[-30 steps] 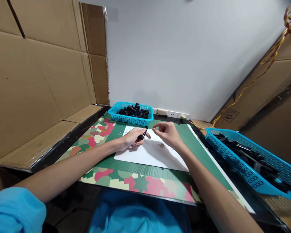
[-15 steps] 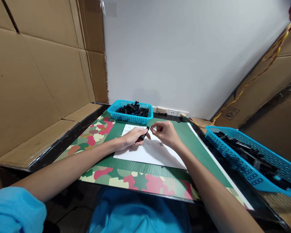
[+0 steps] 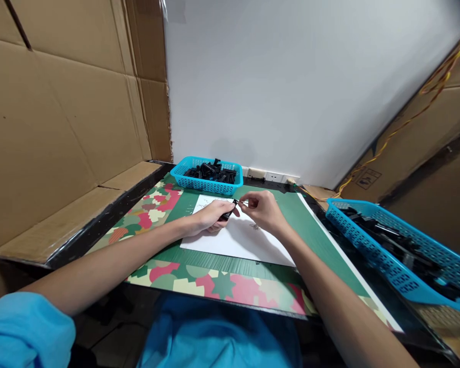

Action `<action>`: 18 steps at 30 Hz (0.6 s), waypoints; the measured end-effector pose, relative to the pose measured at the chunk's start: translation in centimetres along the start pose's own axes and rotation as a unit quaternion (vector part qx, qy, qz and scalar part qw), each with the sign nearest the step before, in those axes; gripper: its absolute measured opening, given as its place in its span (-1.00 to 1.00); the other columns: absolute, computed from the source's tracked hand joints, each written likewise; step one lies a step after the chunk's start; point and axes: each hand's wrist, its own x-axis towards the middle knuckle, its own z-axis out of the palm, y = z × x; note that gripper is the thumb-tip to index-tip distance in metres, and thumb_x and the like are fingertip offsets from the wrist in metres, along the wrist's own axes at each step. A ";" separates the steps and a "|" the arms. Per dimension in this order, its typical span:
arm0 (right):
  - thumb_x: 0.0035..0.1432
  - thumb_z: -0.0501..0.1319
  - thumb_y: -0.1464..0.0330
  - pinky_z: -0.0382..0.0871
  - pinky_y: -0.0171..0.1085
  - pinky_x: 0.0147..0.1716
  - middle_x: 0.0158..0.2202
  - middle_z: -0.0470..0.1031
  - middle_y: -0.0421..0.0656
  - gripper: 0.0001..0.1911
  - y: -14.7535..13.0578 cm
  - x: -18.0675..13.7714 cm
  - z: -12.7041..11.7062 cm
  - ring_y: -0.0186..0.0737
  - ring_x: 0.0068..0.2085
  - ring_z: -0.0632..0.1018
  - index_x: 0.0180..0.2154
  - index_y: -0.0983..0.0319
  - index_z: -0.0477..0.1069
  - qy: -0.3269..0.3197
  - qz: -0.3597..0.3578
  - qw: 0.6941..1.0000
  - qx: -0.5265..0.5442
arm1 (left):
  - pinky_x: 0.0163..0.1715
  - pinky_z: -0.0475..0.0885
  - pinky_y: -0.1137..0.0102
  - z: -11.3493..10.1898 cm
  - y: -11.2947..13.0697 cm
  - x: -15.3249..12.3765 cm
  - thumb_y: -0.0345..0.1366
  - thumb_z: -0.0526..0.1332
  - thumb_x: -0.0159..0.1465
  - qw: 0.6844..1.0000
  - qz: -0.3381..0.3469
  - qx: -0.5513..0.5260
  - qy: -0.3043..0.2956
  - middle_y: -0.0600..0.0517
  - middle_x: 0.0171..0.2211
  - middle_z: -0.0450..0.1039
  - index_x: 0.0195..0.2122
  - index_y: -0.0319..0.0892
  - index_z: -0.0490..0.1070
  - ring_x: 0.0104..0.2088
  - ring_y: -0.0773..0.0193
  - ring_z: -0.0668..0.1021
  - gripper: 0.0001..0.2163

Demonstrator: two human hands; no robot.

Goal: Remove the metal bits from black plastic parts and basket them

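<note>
My left hand [image 3: 213, 215] is wrapped round a small black plastic part [image 3: 226, 215], whose upper end sticks out past the thumb. Close against that end, my right hand [image 3: 263, 208] pinches with thumb and forefinger. A thin, tiny piece seems to be between those fingertips, too small to name. Both hands are above a white sheet of paper [image 3: 214, 246]. On the paper, beneath my right hand, lies a little cluster of small thin pieces [image 3: 254, 227]. More small pieces lie on the sheet's far left part, partly hidden by my left hand.
A blue basket [image 3: 207, 186] of black plastic parts stands at the back of the green mat [image 3: 163, 255]. Another blue basket [image 3: 383, 266] with longer black parts is at the right. Cardboard [image 3: 72, 102] walls the left side. Sockets [image 3: 274, 177] and yellow wires [image 3: 387, 140] are behind.
Both hands stay almost in place, with the right fingertips still at the black part's end. The whole view has shifted very slightly.
</note>
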 end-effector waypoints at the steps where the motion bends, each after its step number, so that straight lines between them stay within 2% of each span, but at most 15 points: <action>1: 0.21 0.29 0.30 0.00 -0.27 -0.50 -0.60 0.21 -0.29 -0.80 0.0 0.0 0.0 -0.36 -0.52 0.16 -0.37 0.28 0.60 0.001 0.001 1.000 -0.001 | -0.70 -0.15 0.53 0.0 0.0 0.0 0.06 0.03 0.52 1.000 0.001 0.001 -0.001 0.26 -0.68 -0.03 -0.03 -0.13 0.42 -0.70 0.42 -0.06 -0.63; 8: 0.19 0.29 0.33 0.03 -0.28 -0.49 -0.59 0.28 -0.30 -0.85 0.2 -0.2 0.4 -0.36 -0.53 0.20 -0.37 0.26 0.58 0.021 -0.008 1.000 -0.016 | -0.70 -0.17 0.52 0.0 0.3 -0.2 0.06 0.03 0.52 1.000 -0.010 0.001 0.001 0.26 -0.69 -0.05 -0.09 -0.14 0.42 -0.69 0.42 -0.08 -0.62; 18: 0.14 0.29 0.38 0.11 -0.30 -0.44 -0.57 0.34 -0.26 -0.88 0.5 -0.4 1.3 -0.34 -0.52 0.26 -0.37 0.25 0.60 0.026 -0.010 0.999 -0.029 | -0.71 -0.15 0.52 -0.6 0.0 -0.1 0.03 0.06 0.50 0.999 -0.024 -0.036 -0.017 0.24 -0.70 -0.01 -0.23 -0.10 0.29 -0.71 0.42 -0.06 -0.69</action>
